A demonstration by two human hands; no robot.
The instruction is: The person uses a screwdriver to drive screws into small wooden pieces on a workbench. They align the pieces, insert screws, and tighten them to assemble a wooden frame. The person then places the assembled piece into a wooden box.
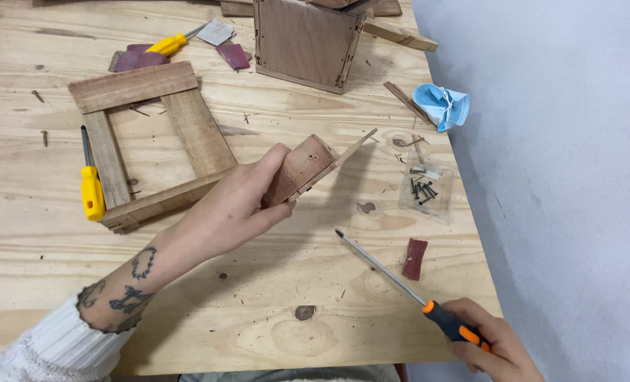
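From the head camera, the person's left hand (pixel 240 205) is clenched around a small wooden assembly (pixel 304 170), a short brown block with a thin panel fixed along its upper edge, held tilted just above the plywood table (pixel 258 311). The right hand (pixel 495 346) is closed on the orange-and-black handle of a long screwdriver (pixel 400 279), its tip pointing toward the assembly but apart from it.

The piece looks light and stiff. The thin panel would likely be the weak part, so the solid block is the safer place to grasp, as the fingers do now.

Behind the left hand lies a square wooden frame (pixel 145 141) with a yellow screwdriver (pixel 90 187) beside it. A wooden box (pixel 304 42) stands further back. A clear packet of dark screws (pixel 424 187) and a crumpled blue face mask (pixel 442 106) sit near the table's right edge.
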